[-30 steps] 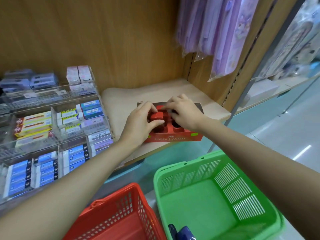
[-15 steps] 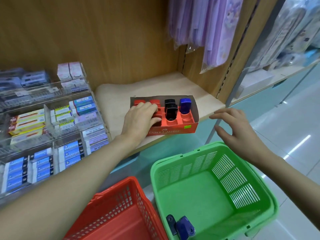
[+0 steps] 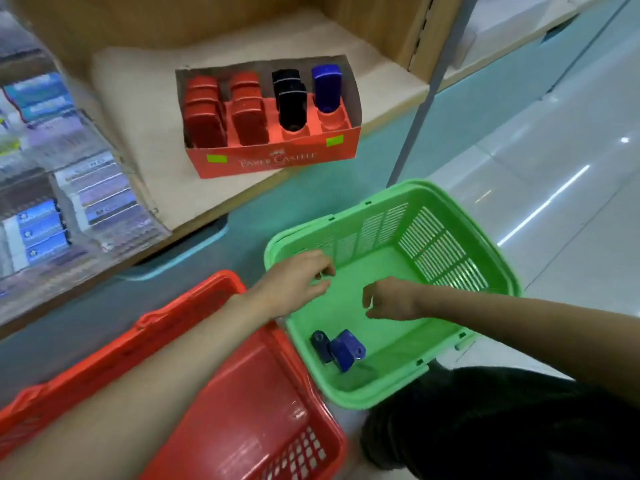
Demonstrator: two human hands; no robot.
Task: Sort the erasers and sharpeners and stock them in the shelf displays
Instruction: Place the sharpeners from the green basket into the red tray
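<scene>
Both hands have left the display box (image 3: pixel 273 161) on the shelf (image 3: pixel 145 109) and dropped to the green basket (image 3: pixel 381 258). Left hand (image 3: pixel 294 282) sits at the near rim and right hand (image 3: pixel 391 299) over the floor. Fingers of both are loosely curled, with nothing visibly held. The red rows in the box look full. Two blue sharpeners (image 3: pixel 341 348) lie in the basket's near corner, just below the hands. Judgement: these are the next pick, bound for the box's blue column.

Wooden shelf (image 3: pixel 138 98), teal plinth (image 3: pixel 381 161); grey metal upright (image 3: pixel 426 98); glossy white floor (image 3: pixel 554 174), light streaks.
</scene>
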